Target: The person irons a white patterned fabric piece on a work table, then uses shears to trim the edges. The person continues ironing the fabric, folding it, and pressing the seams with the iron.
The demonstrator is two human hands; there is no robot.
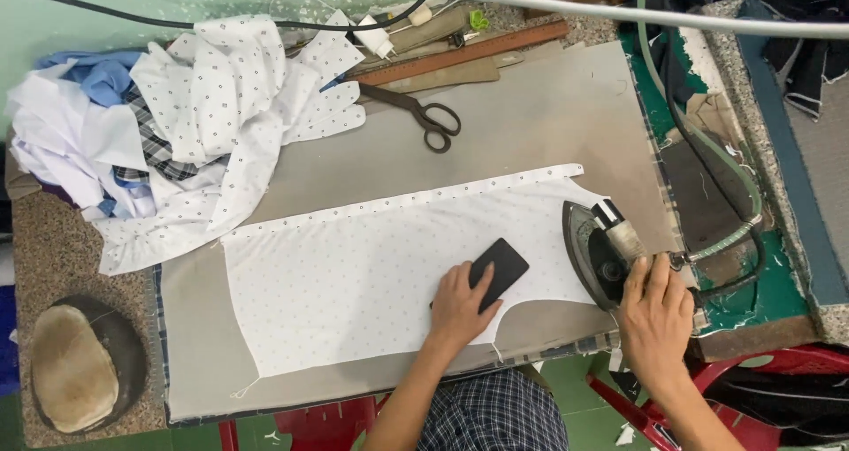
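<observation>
Right hand (656, 308) wrapped around iron (601, 249) handle | left hand (460, 308) flat, pinning black block (497, 271)

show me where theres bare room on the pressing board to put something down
Bare grey board lies between the scissors and the dotted fabric panel. A thin strip is free along the near edge. The far-left fabric pile is crowded; the hands, left and right, and iron fill the right.

the cut fabric panel (354, 274) lies flat on the counter (548, 115). a dark block (498, 271) sits on its right part, the iron (601, 252) just right of that at the panel's edge. behind lie scissors (424, 115) and a ruler (464, 53); heaped cloth (177, 124) far left.
</observation>
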